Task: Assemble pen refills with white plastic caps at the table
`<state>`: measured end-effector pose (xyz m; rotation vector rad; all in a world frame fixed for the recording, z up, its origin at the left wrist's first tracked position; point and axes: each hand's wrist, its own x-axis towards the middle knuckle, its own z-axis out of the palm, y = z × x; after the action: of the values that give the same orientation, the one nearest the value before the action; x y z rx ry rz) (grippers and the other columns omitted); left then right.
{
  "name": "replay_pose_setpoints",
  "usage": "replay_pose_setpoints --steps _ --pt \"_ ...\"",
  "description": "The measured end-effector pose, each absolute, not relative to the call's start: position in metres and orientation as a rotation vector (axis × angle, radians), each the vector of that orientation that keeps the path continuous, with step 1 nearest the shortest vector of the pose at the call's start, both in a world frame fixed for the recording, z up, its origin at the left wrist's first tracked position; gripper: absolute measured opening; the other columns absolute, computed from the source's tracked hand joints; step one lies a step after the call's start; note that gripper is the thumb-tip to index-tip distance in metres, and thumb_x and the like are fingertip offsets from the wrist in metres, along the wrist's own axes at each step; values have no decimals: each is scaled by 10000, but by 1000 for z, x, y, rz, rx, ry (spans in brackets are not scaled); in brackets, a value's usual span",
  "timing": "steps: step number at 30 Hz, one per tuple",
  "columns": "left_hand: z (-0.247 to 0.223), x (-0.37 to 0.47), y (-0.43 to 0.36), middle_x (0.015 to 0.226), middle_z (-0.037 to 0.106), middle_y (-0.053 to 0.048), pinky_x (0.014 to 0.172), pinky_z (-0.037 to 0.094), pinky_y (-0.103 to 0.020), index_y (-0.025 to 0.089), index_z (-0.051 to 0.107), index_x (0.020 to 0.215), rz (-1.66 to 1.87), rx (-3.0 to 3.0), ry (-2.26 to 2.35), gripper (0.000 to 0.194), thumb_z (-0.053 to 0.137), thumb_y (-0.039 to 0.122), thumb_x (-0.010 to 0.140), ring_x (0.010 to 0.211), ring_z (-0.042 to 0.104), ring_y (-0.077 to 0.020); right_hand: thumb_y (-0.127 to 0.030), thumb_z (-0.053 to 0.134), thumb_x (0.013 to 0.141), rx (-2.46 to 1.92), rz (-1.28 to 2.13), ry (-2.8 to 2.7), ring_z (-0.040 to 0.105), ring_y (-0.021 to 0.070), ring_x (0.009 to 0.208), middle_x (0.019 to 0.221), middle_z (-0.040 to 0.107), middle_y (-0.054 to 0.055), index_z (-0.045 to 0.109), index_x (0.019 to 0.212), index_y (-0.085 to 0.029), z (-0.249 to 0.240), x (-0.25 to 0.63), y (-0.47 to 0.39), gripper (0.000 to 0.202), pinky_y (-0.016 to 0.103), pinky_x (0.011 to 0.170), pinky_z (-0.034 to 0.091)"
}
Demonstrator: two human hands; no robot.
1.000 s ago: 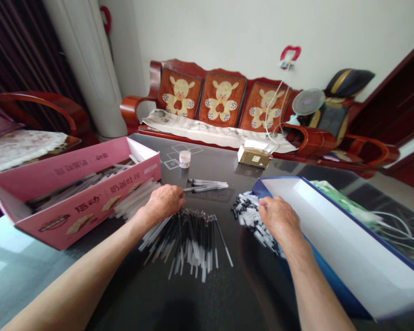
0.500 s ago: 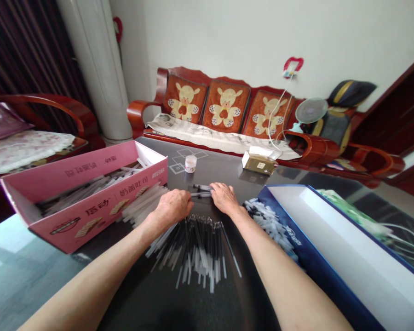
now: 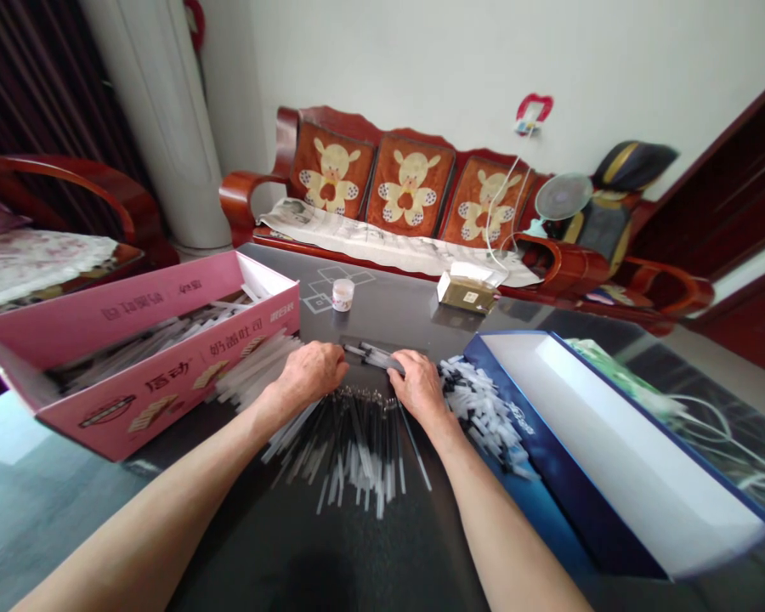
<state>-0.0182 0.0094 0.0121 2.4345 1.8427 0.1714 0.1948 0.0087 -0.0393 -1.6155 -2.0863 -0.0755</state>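
table (image 3: 184, 552): dark, glossy, bearing sorted stocks set within arm's reach, each kind in its own heap, seemingly so the hands can draw from either side without crossing.

refills (image 3: 357, 438): loose fan of thin ink tubes at centre front, tips away from the person, roughly level along the far edge; lying flat between the two forearms.

left hand (image 3: 310, 371): knuckles up, fingers curled down onto the far left corner of the refills, beside the barrels; whether it pinches a single tube i cannot tell, the fingertips being hidden under the hand.

right hand (image 3: 419, 384): palm down at the far right corner of the refills, fingers closed round a small bundle of pens (image 3: 373, 354), which juts left from the fist and lies just above the table.

barrels (image 3: 255, 374): pale clear tubes spilling from under the pink box toward the left hand, touching the refills' left edge.

caps (image 3: 484, 412): heap of small black-and-white pieces just right of the right hand, banked against the blue box.

pink box (image 3: 166, 374): open carton on the left, long tubes inside, printed wall facing the person.

blue box (image 3: 612, 425): open, white-lined, on the right, tilted; its near inside shows bare.

jar (image 3: 342, 294): small white pot, far centre, well apart from the hands.

tissue box (image 3: 465, 291): far right of centre, at the table's back edge.
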Motion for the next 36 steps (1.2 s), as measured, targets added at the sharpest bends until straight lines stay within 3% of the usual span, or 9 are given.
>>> replay_pose_setpoints --steps 10,19,27,31,36 --pt "7 -13 9 832 710 -86 709 482 -283 215 695 936 181 2461 1826 323 416 341 835 813 662 -216 -173 602 767 -1544 -50 -2038 607 205 921 933 683 49 649 831 -213 -36 196 4 89 312 826 425" --pt "5 -12 8 813 711 -69 693 470 -267 226 699 921 258 2486 1839 320 418 359 847 792 661 -204 -214 592 807 -1452 -125 -2095 611 217 992 1059 689 56 694 917 -218 -35 199 5 150 343 880 416" --pt "7 -11 6 776 712 -71 678 459 -264 212 713 869 359 2441 1800 301 434 318 828 752 657 -200 -266 548 854 -1421 -186 -1998 597 178 808 879 644 60 695 933 -211 -26 194 2 177 286 782 444" --pt "5 -7 8 768 711 -50 666 442 -238 201 722 881 644 2301 1692 276 489 327 806 719 642 -172 -271 544 860 -1378 -185 -1964 583 174 796 857 619 58 681 969 -214 -18 188 -3 185 272 758 439" --pt "-2 3 9 662 671 1 561 412 -204 168 715 950 1077 1840 1364 388 545 474 783 604 586 -130 -283 538 860 -1292 -29 -1982 566 145 689 769 604 39 671 898 -202 -8 172 -12 160 236 654 421"
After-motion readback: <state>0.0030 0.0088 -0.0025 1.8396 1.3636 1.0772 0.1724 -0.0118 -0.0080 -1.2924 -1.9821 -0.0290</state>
